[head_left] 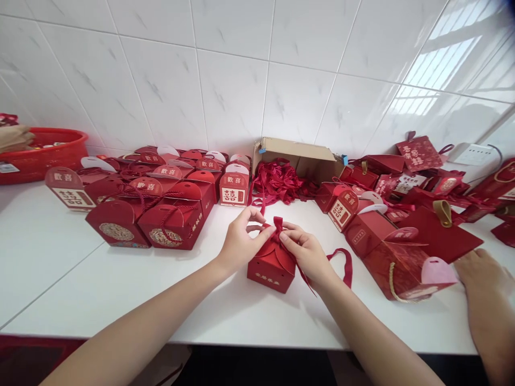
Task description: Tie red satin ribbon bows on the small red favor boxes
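A small red gift box (270,273) with gold characters on its front stands on the white table in front of me. On its top sits a red ribbon bow (277,229). My left hand (246,236) pinches the ribbon from the left, thumb against the fingers. From the right, my right hand (304,247) grips the ribbon near the knot between thumb and fingers. One loose ribbon end hangs down the box's right side, and a loop of red ribbon (347,268) lies on the table past my right hand.
Several red boxes (171,222) with rope handles crowd the left. Behind, a cardboard box (298,147) lies beside a heap of red ribbon (279,179). More red boxes (382,257) fill the right, where another person's hand (485,273) rests. A red basin (48,155) stands far left.
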A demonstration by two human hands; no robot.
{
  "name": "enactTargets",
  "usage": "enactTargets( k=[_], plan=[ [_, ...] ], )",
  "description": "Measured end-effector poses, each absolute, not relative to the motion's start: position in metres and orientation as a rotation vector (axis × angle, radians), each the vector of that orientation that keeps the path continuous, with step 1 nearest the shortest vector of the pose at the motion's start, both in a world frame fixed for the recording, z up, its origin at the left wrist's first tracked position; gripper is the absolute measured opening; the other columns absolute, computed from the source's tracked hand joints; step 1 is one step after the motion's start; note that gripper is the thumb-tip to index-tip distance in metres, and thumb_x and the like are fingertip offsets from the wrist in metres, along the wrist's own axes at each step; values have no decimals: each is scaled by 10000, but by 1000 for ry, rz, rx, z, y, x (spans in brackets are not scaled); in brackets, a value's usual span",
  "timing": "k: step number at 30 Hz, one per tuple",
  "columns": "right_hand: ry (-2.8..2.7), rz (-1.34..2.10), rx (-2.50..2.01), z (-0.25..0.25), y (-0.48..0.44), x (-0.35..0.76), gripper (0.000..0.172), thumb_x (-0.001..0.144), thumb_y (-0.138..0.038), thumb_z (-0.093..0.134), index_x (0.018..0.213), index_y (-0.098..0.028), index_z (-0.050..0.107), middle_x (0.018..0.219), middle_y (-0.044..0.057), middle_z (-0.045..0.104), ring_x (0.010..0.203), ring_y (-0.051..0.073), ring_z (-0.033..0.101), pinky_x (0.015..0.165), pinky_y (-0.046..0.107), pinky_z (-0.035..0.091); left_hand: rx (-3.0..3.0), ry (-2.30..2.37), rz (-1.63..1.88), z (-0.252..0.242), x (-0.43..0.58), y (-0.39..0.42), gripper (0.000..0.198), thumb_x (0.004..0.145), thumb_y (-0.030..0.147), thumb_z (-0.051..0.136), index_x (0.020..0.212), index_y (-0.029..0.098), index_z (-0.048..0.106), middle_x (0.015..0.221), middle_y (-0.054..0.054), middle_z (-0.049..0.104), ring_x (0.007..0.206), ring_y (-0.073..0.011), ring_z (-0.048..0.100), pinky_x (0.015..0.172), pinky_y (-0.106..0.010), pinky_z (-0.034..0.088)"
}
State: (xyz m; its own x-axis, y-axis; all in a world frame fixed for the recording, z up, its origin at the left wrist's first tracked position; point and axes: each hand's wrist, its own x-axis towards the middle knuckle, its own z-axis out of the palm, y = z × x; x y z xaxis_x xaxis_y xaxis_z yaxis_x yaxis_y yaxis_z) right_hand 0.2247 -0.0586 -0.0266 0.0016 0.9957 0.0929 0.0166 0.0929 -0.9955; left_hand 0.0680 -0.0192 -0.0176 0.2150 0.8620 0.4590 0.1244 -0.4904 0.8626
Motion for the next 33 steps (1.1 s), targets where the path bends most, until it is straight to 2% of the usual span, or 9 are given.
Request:
enactTargets(
  k=[3,6,14,17,20,23,26,30,33],
  plan=[
    [-1194,1169,-1109,-32,-60,224,304,752,-508,671,839,-230,761,1351,82,486,1236,290,472,1052,445,349,1970,850,1196,-16,62,-18,80,779,230,648,819,161,645,868,-51,661,851,-169,633,827,-324,518],
    [-1159,1180,-1113,-34,-64,224,304,744,-509,687,874,-246,765,1346,78,496,1278,280,430,1074,437,328,2089,841,1142,-16,60,-17,72,757,202,681,808,166,716,891,-72,702,908,-196,630,878,-344,492],
    [-1143,1251,-1137,-29,-79,227,280,765,-493,674,904,-267,764,1328,63,548,1378,249,287,1107,413,266,2117,802,1056,-11,61,-17,97,695,218,762,787,192,751,858,-61,727,916,-214,634,872,-346,497],
    [-1191,1266,-1162,-27,-80,232,271,788,-483,640,855,-253,765,1297,59,579,1360,266,317,1102,429,263,2085,802,1058,-9,60,-17,50,685,200,763,734,208,758,815,-58,724,901,-214,637,845,-342,509],
    [-1317,1184,-1222,-26,-78,238,280,825,-451,579,842,-226,744,1175,67,645,1204,269,491,1030,422,347,2050,809,1026,-8,59,-16,46,674,213,768,716,229,768,812,-57,721,908,-220,637,822,-337,520],
    [-1476,952,-1298,-26,-75,244,230,837,-384,555,872,-198,685,961,60,687,922,225,614,821,357,464,2043,822,1000,-7,57,-15,42,672,241,770,714,245,773,842,-56,720,907,-221,643,831,-336,521],
    [-1588,695,-1363,-24,-73,248,154,818,-334,584,884,-201,624,872,39,676,776,186,610,658,295,461,2048,837,981,-4,55,-15,32,690,248,756,715,249,775,855,-53,716,887,-211,650,846,-328,517],
    [-1719,445,-1430,-9,-79,255,113,830,-298,587,914,-223,580,759,3,658,627,150,558,607,276,437,2050,864,984,0,52,-14,34,690,248,755,716,247,777,860,-57,719,932,-221,641,875,-332,503],
    [-1956,425,-1479,11,-92,261,190,826,-328,618,992,-248,570,694,-18,653,566,153,543,560,273,414,2042,860,975,1,49,-11,26,689,247,756,708,244,774,829,-55,720,962,-227,628,875,-330,499]
  ],
)
